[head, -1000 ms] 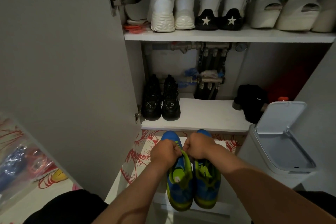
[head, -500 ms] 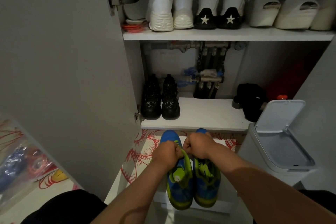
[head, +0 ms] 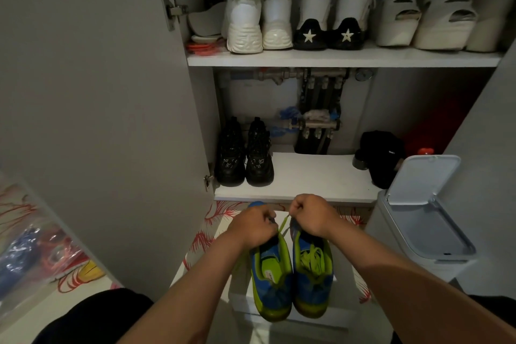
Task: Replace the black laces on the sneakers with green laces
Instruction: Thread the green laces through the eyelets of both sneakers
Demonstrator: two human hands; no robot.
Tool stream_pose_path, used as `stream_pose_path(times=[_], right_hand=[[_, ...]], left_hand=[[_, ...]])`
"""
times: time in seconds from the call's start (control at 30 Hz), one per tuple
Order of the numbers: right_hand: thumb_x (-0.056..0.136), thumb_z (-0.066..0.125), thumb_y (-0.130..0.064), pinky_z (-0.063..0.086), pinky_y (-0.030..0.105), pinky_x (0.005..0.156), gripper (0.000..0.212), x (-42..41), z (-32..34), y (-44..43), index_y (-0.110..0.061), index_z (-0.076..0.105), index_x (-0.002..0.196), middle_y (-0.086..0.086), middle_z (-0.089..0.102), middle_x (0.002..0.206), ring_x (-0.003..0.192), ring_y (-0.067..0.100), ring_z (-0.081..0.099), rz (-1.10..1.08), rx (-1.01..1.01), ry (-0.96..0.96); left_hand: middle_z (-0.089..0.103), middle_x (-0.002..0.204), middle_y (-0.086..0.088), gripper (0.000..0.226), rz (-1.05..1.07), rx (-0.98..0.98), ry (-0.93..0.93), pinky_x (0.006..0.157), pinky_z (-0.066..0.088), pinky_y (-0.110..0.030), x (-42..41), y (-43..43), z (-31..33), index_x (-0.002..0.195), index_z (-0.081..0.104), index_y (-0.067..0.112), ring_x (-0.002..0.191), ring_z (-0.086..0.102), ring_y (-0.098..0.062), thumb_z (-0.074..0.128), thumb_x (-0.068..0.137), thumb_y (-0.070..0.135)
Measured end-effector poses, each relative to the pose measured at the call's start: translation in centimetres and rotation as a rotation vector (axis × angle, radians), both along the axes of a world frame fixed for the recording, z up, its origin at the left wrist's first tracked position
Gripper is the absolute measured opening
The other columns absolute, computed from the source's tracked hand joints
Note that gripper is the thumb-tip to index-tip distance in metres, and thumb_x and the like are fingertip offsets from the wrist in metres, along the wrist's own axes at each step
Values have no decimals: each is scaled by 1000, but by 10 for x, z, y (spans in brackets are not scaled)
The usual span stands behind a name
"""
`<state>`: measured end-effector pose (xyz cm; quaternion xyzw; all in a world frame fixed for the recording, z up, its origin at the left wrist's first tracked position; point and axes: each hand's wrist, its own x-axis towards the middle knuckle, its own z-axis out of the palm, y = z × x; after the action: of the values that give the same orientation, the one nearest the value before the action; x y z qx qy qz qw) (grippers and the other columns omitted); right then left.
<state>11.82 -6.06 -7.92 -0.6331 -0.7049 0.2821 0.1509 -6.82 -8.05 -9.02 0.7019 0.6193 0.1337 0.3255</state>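
Observation:
Two blue and lime-green sneakers stand side by side on a white box, heels toward me: the left sneaker (head: 270, 279) and the right sneaker (head: 314, 276). A green lace (head: 283, 225) runs taut between my two fists above the left sneaker's tongue. My left hand (head: 251, 227) grips one end and my right hand (head: 314, 213) pinches the other. Loose green lacing (head: 312, 255) lies on the right sneaker. The toes of both sneakers are hidden behind my hands. No black lace is visible.
An open cupboard faces me: black shoes (head: 244, 155) on the lower shelf (head: 307, 176), several white shoes (head: 307, 14) on the upper shelf. A grey bin with raised lid (head: 421, 212) stands at right. The cupboard door (head: 97, 120) is at left, a plastic bag (head: 33, 251) beside it.
My hands have drawn slightly apart and my right hand has risen, so the green lace now shows stretched between them. The sneakers stay where they were.

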Motion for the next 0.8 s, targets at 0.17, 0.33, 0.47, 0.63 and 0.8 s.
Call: stream_pose_path(times=[0.17, 0.33, 0.47, 0.63, 0.8], right_hand=[[90, 53, -10, 51, 29, 78, 25, 3, 6, -1, -25, 65, 74, -8, 67, 85, 85, 13, 62, -124, 66, 224], [96, 55, -9, 43, 15, 62, 22, 0, 18, -3, -18, 63, 77, -5, 64, 78, 72, 8, 58, -188, 123, 439], [97, 55, -10, 41, 18, 52, 11, 3, 16, -4, -16, 62, 91, 5, 65, 84, 54, 5, 52, -136, 10, 435], [96, 58, -12, 47, 23, 50, 14, 6, 1, -13, -11, 66, 107, 11, 67, 87, 46, 14, 58, 62, -229, 208], [98, 57, -18, 48, 26, 53, 21, -4, -1, -16, -7, 59, 79, 18, 64, 65, 45, 16, 58, 61, -215, 213]], left_hand=[[63, 98, 8, 17, -97, -8, -54, 80, 40, -22, 20, 0, 11, 108, 66, 26, 92, 56, -10, 56, 96, 25], [58, 62, 5, 32, -23, 54, -61, 59, 39, -25, 26, 5, 9, 64, 56, 18, 69, 58, -16, 60, 94, 29], [60, 58, 1, 28, 19, 91, -223, 57, 43, -25, 28, 15, 24, 66, 62, 14, 54, 55, -12, 66, 90, 28], [62, 59, 1, 24, 27, 103, -574, 57, 47, -24, 36, 20, 49, 71, 59, 6, 50, 55, -12, 63, 94, 11], [62, 62, 0, 18, -35, 87, -676, 59, 49, -20, 36, 14, 64, 81, 66, 1, 57, 56, -9, 64, 94, 12]])
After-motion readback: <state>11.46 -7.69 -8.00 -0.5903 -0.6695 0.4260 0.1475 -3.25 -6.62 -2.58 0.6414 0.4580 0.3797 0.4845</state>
